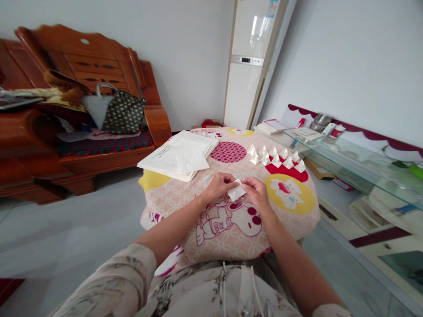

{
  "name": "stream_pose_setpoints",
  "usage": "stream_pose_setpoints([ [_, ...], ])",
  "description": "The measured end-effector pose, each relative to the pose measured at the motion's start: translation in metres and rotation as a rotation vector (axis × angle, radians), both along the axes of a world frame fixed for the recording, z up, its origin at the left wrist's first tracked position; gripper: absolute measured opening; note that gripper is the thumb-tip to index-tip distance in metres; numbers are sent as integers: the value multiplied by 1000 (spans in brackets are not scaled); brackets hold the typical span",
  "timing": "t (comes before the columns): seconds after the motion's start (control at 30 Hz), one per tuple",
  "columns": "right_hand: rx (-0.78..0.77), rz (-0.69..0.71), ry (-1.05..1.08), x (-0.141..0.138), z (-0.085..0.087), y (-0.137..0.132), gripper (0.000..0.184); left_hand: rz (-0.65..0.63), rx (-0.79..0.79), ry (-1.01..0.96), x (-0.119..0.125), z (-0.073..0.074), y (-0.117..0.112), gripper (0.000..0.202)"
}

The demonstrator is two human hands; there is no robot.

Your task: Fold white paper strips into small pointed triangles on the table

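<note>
While both hands are busy, one small white paper (235, 193) sits between them, near the middle of the tablecloth (172, 193). Left hand (218, 186) and right hand (258, 193) each pinch an edge, thumb against fingers. Can't tell if it touches the cloth.

Going clockwise from that paper: at 2 o'clock I count ten folded pieces (276, 162), two rows of five, all standing. Farther out that way there's a glass shelf (350, 149) with one red cup (337, 130); can't see what's inside. At 10 o'clock is one paper pile (167, 155), print on top too small to read. Past it, one dark patterned bag (124, 112) on the sofa (99, 152), contents hidden. Straight up at 12, one tall white cabinet unit (246, 88) has a blue sticker (272, 8), unreadable too.
</note>
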State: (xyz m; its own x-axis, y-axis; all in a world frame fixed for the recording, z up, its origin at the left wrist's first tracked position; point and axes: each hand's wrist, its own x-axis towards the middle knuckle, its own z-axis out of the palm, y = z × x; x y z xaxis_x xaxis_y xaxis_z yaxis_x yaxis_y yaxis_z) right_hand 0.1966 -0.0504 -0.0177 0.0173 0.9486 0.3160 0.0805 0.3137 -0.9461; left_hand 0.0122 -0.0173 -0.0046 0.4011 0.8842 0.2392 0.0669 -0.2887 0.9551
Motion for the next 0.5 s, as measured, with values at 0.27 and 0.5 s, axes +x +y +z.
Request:
stream_pose_setpoints([
  [0.27,-41,0,-42,3,-3,2,22,-39,34,39,3,-6,0,35],
  [0.5,-41,-1,-26,3,-2,1,20,-79,-12,-2,3,-3,-1,42],
])
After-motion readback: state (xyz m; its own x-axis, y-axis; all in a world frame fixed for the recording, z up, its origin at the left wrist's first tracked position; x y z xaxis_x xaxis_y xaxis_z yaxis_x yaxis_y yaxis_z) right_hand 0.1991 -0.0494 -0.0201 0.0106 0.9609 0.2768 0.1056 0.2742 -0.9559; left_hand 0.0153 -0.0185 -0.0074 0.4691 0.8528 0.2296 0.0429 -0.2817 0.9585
